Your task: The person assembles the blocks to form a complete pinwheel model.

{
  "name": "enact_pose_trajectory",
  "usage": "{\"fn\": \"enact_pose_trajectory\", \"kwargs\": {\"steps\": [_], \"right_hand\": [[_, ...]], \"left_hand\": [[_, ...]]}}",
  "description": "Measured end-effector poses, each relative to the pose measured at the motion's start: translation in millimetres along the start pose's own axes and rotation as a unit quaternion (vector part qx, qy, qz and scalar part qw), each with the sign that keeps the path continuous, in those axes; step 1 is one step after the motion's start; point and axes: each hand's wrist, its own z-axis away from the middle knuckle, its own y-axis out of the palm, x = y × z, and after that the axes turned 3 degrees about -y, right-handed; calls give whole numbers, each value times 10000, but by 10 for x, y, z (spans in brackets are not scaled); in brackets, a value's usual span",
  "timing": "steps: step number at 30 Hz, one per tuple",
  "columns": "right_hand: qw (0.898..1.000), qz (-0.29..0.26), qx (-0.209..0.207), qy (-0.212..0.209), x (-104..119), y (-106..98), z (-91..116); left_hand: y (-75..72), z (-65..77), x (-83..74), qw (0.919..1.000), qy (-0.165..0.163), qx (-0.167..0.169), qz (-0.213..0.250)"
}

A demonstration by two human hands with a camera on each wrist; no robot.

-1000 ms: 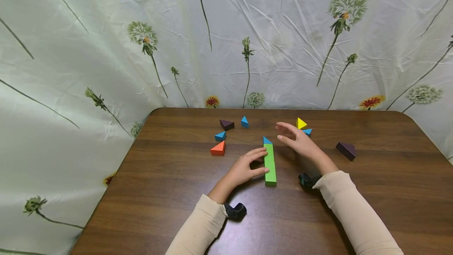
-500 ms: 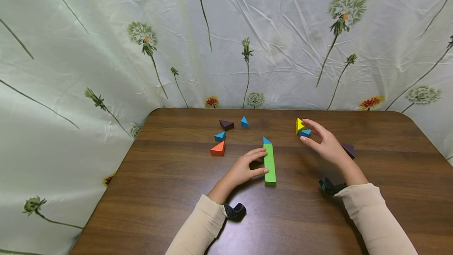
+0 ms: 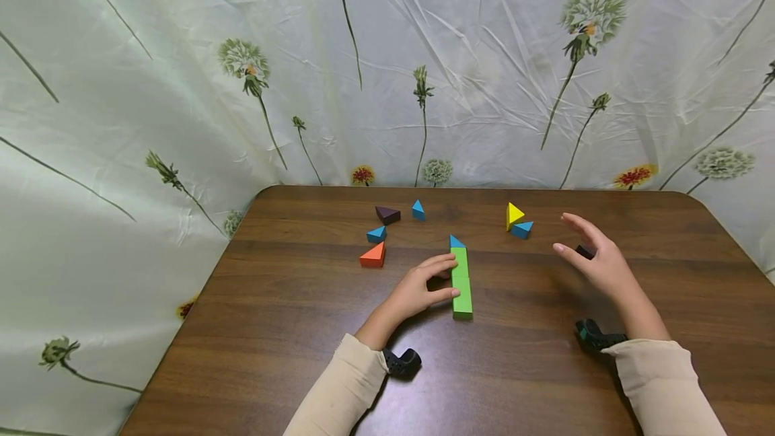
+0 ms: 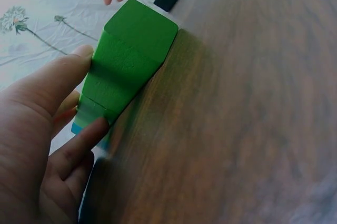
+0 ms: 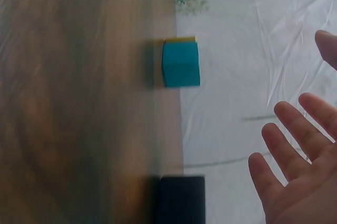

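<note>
In the head view, two green blocks (image 3: 462,296) lie end to end on the table, with a blue triangular block (image 3: 457,241) at their far end. My left hand (image 3: 412,295) rests against their left side, its thumb touching the near green block and its fingers the far one. The left wrist view shows the thumb at the edge of the green block (image 4: 126,50). My right hand (image 3: 599,268) hovers above a dark triangular block (image 3: 584,251), mostly hidden beneath it. Its fingers are spread and hold nothing; the dark block (image 5: 181,200) appears apart from them in the right wrist view.
Left of centre lie an orange-red triangular block (image 3: 373,256), a blue one (image 3: 377,234), a dark one (image 3: 388,214) and another blue one (image 3: 418,210). A yellow triangular block (image 3: 514,216) and a blue one (image 3: 522,229) sit together at the back right. A flowered curtain (image 3: 387,73) hangs behind the table.
My right hand has moved rightward and nearer, past the yellow and blue blocks, to above the dark block. The left hand and the green blocks stay in place.
</note>
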Motion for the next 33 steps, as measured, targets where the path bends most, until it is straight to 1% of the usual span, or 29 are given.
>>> {"fn": "enact_pose_trajectory", "kwargs": {"steps": [4, 18, 22, 28, 33], "right_hand": [[9999, 29, -102, 85, -71, -51, 58], [9974, 80, -242, 676, -300, -199, 200], [9971, 120, -211, 726, -382, -248, 231], [9960, 380, -104, 800, -488, -294, 271], [9949, 473, 94, 890, -536, -328, 310]], "left_hand": [[2, 2, 3, 10000, -15, -3, 27], [3, 0, 0, 10000, -33, 7, 52], [0, 1, -4, 10000, -11, 10, 58], [4, 3, 0, 10000, -31, 6, 81], [11, 2, 5, 10000, -9, -20, 61]]}}
